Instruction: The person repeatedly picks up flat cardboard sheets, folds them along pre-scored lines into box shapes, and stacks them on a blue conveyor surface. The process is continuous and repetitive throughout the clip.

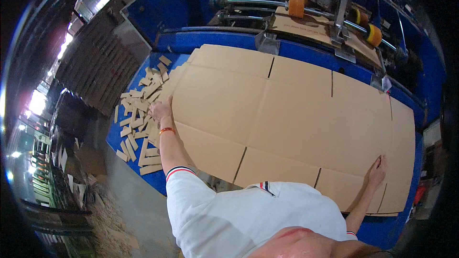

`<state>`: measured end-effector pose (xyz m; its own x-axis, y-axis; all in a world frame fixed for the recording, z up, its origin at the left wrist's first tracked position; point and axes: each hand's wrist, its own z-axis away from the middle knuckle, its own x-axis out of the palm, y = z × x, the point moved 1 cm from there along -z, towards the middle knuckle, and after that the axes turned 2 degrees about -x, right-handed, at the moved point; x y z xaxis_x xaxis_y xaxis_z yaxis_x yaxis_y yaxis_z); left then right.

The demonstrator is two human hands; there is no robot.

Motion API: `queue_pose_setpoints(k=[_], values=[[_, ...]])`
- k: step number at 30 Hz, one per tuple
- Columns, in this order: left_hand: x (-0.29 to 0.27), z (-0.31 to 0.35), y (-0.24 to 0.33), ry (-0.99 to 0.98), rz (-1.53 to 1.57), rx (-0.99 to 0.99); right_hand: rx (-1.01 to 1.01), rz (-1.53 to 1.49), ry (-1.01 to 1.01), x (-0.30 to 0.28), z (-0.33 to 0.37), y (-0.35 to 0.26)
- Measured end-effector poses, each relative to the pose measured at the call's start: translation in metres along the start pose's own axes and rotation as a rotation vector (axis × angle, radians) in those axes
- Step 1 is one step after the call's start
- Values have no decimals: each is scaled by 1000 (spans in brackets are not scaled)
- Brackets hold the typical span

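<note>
A large brown cardboard box blank [291, 110] lies flat before me, with creases and dark slots along its near and far edges. At its left edge is my left hand [161, 110], the thumb raised by the sheet and the other fingers bent in beside loose scraps. What those fingers hold, if anything, is hidden. My right hand [377, 171] rests on top of the sheet near its right end, fingers curled together and nothing visible in them. Many small cardboard offcuts [136, 122] are heaped left of the sheet, around my left hand.
Under the sheet is a blue machine table [114, 136]. Beyond it stands a blue machine with metal shafts and orange rollers [296, 7], with more cardboard [306, 28] beneath them. Stacked cardboard [93, 62] rises at the far left. Scraps [112, 224] litter the floor at left.
</note>
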<state>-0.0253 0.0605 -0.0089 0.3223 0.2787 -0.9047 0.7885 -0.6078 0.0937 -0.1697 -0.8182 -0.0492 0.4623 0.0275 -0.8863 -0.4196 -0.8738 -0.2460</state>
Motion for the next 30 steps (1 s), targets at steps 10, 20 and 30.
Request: queue_pose_setpoints(k=[10,20,30], values=[[-8,23,13,-135,-3,-31,94,41,8,-34,19,-24],[28,149,-76,146,152,-344,509,99,223,-41,103,141],[-59,101,-99,-366,2341,-482,965,-1488,1015,-60,102,140]])
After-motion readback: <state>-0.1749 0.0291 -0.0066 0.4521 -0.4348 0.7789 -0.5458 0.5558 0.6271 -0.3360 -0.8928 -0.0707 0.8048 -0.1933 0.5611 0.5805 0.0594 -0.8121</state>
